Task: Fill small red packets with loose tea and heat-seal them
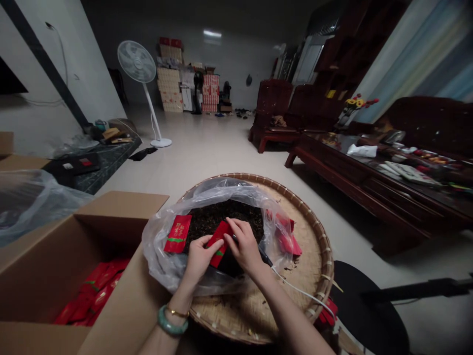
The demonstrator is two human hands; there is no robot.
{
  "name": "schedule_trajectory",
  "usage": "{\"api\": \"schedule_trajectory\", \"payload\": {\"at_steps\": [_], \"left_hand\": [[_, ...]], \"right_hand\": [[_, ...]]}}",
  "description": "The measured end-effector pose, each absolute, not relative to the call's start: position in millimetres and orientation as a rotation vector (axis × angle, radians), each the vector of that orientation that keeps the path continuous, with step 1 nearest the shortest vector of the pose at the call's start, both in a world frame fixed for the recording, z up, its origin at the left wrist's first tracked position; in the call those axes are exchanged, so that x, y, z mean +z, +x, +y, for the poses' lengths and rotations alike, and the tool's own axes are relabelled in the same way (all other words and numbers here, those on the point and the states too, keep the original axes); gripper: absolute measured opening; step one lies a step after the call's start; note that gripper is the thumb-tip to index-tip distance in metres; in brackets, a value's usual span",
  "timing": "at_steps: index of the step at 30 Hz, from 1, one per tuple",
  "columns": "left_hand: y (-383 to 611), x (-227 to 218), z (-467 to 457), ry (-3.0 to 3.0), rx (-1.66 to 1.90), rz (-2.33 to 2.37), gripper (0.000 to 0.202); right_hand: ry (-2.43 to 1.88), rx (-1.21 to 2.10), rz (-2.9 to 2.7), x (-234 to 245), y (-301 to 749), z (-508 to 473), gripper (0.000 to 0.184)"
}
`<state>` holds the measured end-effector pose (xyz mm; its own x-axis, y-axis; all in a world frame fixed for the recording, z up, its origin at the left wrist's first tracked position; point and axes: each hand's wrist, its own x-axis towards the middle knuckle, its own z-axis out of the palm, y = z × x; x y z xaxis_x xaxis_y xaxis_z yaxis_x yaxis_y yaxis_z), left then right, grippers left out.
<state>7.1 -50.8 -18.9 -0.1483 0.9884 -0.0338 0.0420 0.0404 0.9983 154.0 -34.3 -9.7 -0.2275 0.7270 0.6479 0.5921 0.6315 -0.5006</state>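
Both my hands grip one red packet (pixel 220 245) with a green stripe, above a clear plastic bag (pixel 157 256) of dark loose tea leaves (pixel 207 217). My left hand (pixel 201 256) pinches its lower left side between thumb and fingers. My right hand (pixel 244 244) closes on its upper right edge. Part of a dark tool with a white cord (pixel 295 291) shows under my right hand; the hand hides the rest. Another red packet (pixel 178 233) lies on the bag's left side. The bag sits in a round woven bamboo tray (pixel 310 236).
An open cardboard box (pixel 121 207) at the left holds several red packets (pixel 92 291). More red packets (pixel 290 241) lie at the tray's right. A black round stand base (pixel 365 301) is beside the tray. A white fan (pixel 137 61) and a dark wooden table (pixel 343 162) stand farther off.
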Motion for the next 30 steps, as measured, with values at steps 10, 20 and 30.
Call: {"api": "schedule_trajectory", "payload": {"at_steps": [10, 20, 30], "left_hand": [[14.6, -29.1, -50.8, 1.145, 1.254, 1.365, 0.027], [6.8, -32.6, -47.6, 0.631, 1.421, 1.06, 0.043], [8.0, -24.6, -53.4, 0.701, 1.184, 0.877, 0.052]], "right_hand": [[-1.072, -0.012, -1.864, -15.0, 157.8, -38.4, 0.016], [-1.043, 0.567, -1.774, -8.5, 172.6, -40.6, 0.015], [-1.094, 1.349, -1.535, -13.1, 171.1, -40.7, 0.048]]}}
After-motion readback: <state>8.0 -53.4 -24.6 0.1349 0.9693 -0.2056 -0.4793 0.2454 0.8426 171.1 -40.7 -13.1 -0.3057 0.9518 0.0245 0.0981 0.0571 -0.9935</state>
